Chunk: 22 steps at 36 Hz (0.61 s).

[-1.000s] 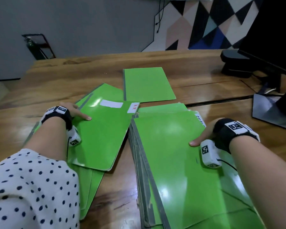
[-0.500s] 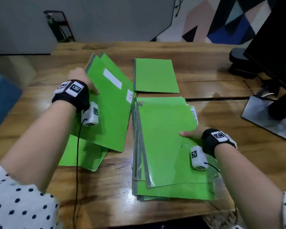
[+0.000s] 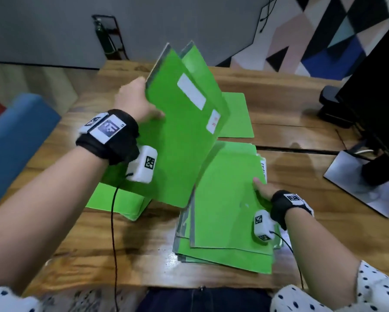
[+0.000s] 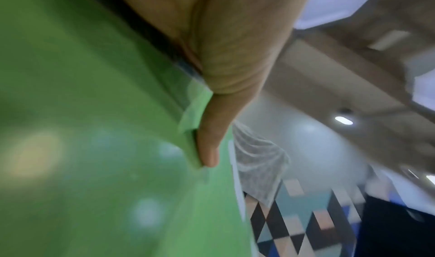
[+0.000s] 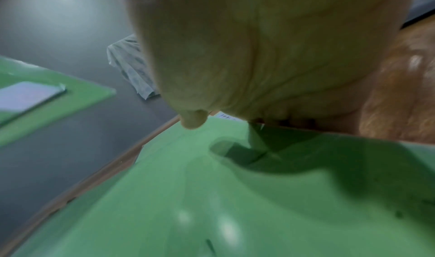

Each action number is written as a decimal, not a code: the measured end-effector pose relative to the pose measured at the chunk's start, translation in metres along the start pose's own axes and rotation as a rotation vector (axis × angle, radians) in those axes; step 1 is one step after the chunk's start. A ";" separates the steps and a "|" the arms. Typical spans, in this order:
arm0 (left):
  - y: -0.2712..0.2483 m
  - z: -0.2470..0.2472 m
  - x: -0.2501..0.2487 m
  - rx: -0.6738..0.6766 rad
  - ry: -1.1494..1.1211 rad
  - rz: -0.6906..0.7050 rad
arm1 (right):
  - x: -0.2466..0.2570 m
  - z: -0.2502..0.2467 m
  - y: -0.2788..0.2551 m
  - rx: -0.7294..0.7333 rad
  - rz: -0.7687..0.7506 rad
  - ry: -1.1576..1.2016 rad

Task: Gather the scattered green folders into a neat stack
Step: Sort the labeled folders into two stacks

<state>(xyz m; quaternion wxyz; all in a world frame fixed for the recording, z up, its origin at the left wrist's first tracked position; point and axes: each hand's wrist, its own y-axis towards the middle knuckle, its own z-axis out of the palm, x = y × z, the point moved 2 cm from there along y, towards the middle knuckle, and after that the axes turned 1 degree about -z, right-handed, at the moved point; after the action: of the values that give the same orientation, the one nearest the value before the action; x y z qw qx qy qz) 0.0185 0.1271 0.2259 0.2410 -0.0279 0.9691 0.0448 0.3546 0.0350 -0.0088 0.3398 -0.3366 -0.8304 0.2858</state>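
My left hand (image 3: 137, 104) grips two green folders (image 3: 184, 136) by their left edge and holds them tilted up in the air, white labels facing me. In the left wrist view the thumb (image 4: 209, 149) presses on the green cover (image 4: 94, 149). Their lower corner hangs over the stack of green folders (image 3: 225, 212) on the table, front centre. My right hand (image 3: 263, 189) holds the stack's right edge, thumb (image 5: 193, 119) on the top cover (image 5: 212, 196). One folder (image 3: 237, 118) lies flat behind. More folders (image 3: 117, 199) lie at the left.
The wooden table (image 3: 301, 136) has a seam running across it. A monitor with its base (image 3: 369, 188) stands at the right, a dark object (image 3: 333, 106) behind it. A blue seat (image 3: 13, 140) is at the left.
My left hand has lifted the two labelled folders off the left pile and swung them up and rightward toward the stack. The right hand stays on the stack's edge.
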 end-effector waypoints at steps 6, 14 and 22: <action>-0.034 0.076 0.035 0.290 -0.348 -0.245 | 0.002 -0.005 -0.001 0.008 -0.039 0.058; -0.100 0.168 0.079 0.546 -0.100 -0.441 | -0.003 -0.002 0.006 0.078 -0.027 0.146; -0.060 0.159 0.067 0.395 -0.195 -0.412 | -0.001 0.002 0.012 0.022 -0.060 0.030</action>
<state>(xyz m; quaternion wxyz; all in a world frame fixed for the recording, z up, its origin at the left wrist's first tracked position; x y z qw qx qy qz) 0.0381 0.0807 0.0502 0.3377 -0.1723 0.9052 -0.1920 0.3585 0.0412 -0.0192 0.3643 -0.3122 -0.8316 0.2798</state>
